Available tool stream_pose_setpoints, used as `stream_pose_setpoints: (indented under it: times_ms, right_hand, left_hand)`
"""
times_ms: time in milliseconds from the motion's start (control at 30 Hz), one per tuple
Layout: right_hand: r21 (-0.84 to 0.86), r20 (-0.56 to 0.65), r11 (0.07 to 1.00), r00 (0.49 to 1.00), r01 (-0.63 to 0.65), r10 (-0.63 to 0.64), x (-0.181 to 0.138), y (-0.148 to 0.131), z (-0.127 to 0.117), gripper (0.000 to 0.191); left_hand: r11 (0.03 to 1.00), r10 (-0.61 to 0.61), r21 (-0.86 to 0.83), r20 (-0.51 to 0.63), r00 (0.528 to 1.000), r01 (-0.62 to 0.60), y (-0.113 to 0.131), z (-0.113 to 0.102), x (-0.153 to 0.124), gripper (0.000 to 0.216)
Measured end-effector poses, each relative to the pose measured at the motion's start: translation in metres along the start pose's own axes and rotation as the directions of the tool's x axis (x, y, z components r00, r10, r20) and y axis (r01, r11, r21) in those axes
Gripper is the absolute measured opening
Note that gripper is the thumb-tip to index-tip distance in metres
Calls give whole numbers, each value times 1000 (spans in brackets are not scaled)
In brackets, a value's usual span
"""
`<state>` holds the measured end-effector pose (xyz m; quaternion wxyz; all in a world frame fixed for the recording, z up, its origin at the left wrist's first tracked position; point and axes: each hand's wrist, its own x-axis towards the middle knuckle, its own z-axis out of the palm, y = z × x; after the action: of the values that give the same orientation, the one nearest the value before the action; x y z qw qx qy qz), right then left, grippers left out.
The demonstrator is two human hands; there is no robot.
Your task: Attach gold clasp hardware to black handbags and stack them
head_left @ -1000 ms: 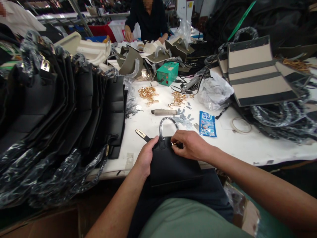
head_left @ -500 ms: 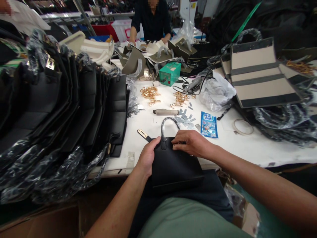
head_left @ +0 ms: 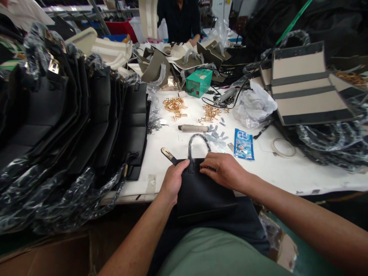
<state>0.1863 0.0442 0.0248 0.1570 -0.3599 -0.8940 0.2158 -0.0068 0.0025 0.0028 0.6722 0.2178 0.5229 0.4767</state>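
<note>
- Our left hand [head_left: 172, 180] grips the left top corner of the black handbag [head_left: 201, 195]. The thumb lies along the upper edge and the fingers are tucked down the side, closed on the leather.
- Our right hand [head_left: 224, 171] lies over the bag's top edge just right of the handle base, fingers bent and close together. The fingertips are hidden against the bag, so we cannot tell whether they pinch anything.
- The handbag stands upright against the near edge of the white table [head_left: 290, 174], with its lower part down over our lap.
- Its plastic-wrapped handle [head_left: 198, 141] arches above the two hands. A black strap with a gold clasp [head_left: 168, 154] sticks out to the left, resting on the table.
- Just beyond the handle lie small silver plates [head_left: 217, 136] and a grey-handled tool [head_left: 192, 128].
- A blue sachet [head_left: 243, 143] lies near our right hand, and a ring of tape [head_left: 283, 147] sits further right.
- Two heaps of gold fittings [head_left: 174, 105] lie mid-table, with a green box [head_left: 198, 81] behind them.
- A row of black bags [head_left: 86, 115], partly in plastic wrap, leans along the left side.
- Beige and grey bag panels [head_left: 304, 86] are stacked at right.
- A co-worker in dark clothes [head_left: 179, 19] sits across the table, a hand near olive-coloured pieces.
</note>
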Motion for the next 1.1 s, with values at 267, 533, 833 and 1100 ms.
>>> stream_pose_setpoints:
  times_ms: [267, 533, 833, 1100]
  right_hand:
    - [-30, -13, 999, 1000, 12, -13, 0, -5, 2, 13]
    - [236, -350, 970, 936, 51, 36, -30, -13, -14, 37]
    - [143, -243, 982, 958, -120, 153, -37, -25, -41, 59]
    - [84, -146, 996, 989, -14, 26, -44, -48, -63, 27]
  left_hand:
    - [995, 10, 101, 39, 999, -14, -3, -5, -1, 31]
    - [944, 128, 286, 132, 983, -162, 13, -8, -23, 30]
    - [769, 243, 515, 313, 918, -379, 32, -14, -55, 23]
    - [297, 310, 699, 574, 758, -650, 55, -17, -89, 18]
